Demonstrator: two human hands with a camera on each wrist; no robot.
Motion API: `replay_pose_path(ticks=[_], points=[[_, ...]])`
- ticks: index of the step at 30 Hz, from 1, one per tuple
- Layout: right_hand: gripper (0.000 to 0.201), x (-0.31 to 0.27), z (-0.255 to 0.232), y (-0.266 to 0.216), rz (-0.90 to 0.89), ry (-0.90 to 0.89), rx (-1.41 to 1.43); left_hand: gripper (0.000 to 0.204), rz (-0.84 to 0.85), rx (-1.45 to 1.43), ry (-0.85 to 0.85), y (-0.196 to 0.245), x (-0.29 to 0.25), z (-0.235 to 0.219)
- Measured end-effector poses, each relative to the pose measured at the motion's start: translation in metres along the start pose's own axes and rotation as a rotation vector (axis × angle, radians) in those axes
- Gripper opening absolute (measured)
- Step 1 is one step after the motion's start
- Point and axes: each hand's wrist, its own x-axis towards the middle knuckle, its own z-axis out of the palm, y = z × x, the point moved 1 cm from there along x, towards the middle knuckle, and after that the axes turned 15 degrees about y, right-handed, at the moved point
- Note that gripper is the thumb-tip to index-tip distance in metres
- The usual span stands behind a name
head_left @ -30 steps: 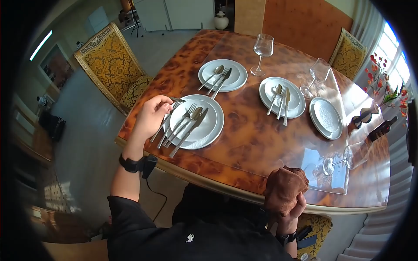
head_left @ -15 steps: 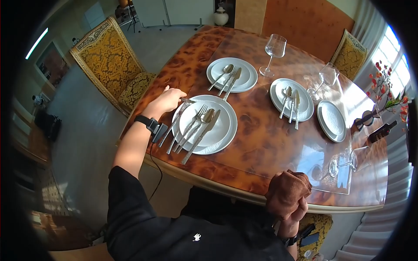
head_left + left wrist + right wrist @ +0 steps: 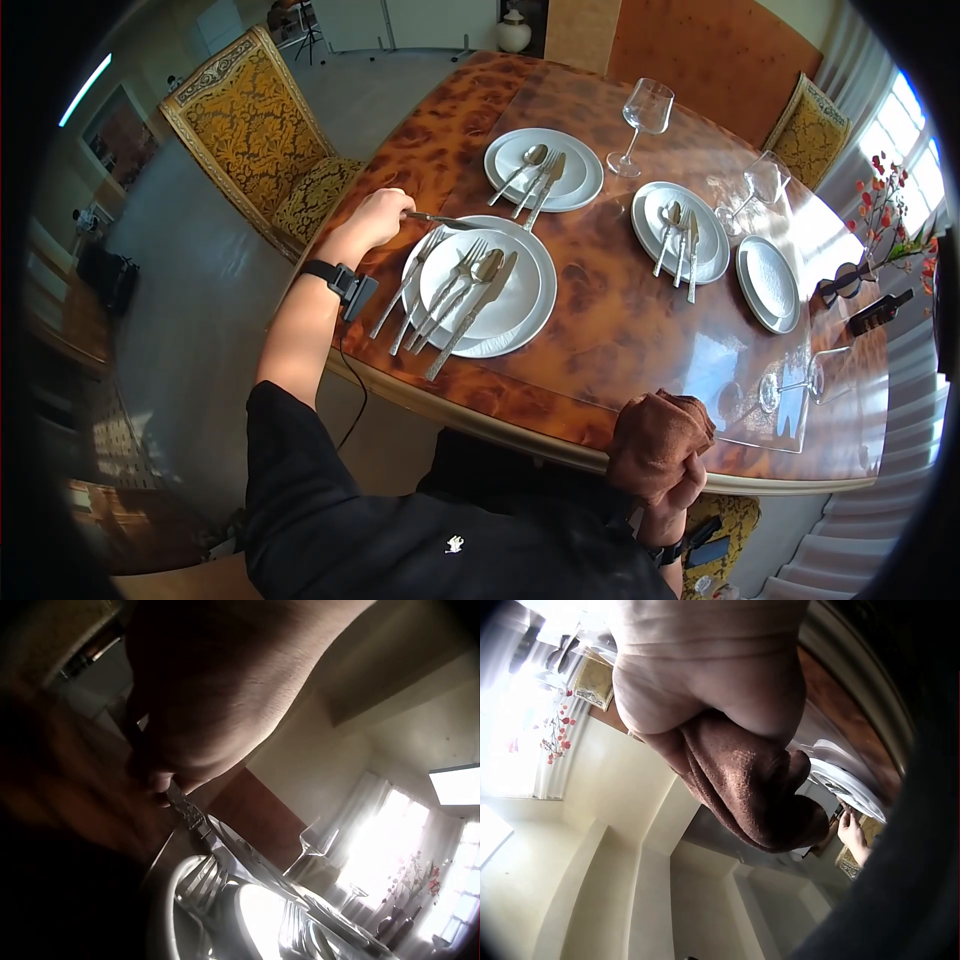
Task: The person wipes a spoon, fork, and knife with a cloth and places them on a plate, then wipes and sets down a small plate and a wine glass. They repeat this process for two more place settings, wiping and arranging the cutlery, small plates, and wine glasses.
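A person in a black short-sleeved top works at a glossy brown marbled table [image 3: 590, 330], left hand [image 3: 378, 217] pinching the end of a slim silver metal utensil with a patterned handle [image 3: 440, 219]. The utensil reaches over the far rim of the near stack of round white plates [image 3: 541, 290]; whether it touches the rim cannot be told. On that stack lie a silver fork [image 3: 465, 267], a silver spoon [image 3: 487, 266] and a silver knife [image 3: 491, 293], with a second silver fork [image 3: 425, 258] along its left side. To the right of the stack, toward the person, the right hand [image 3: 686, 484] grips a bunched brown cloth [image 3: 652, 435] at the table's edge. Beyond the stack stands a clear stemmed glass [image 3: 648, 108].
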Motion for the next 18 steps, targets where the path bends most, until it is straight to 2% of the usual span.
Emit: replay_pose_path(ticks=[6, 9, 10, 11, 13, 18], points=[[0.070, -0.002, 0.005, 0.010, 0.005, 0.036, -0.056, 0.011, -0.054, 0.063, 0.231, 0.002, -0.025, -0.024], [0.070, 0.001, 0.009, 0.015, 0.021, 0.039, -0.066, 0.009, -0.188, -0.111, 0.233, 0.002, -0.047, -0.032], [0.069, 0.002, 0.009, 0.017, 0.026, 0.043, -0.069, 0.014, -0.367, -0.308, 0.164, 0.004, -0.057, -0.032], [0.069, 0.003, 0.008, 0.018, 0.027, 0.055, -0.075, 0.017, -0.479, -0.385, 0.105, 0.017, -0.069, -0.038], [0.068, 0.006, 0.007, 0.021, 0.030, 0.080, -0.085, 0.018, -0.602, -0.526, 0.116, 0.007, -0.093, -0.021], [0.065, 0.011, 0.009, 0.028, 0.090, 0.078, -0.088, 0.019, -0.755, -0.668, 0.088, 0.015, -0.135, -0.005]])
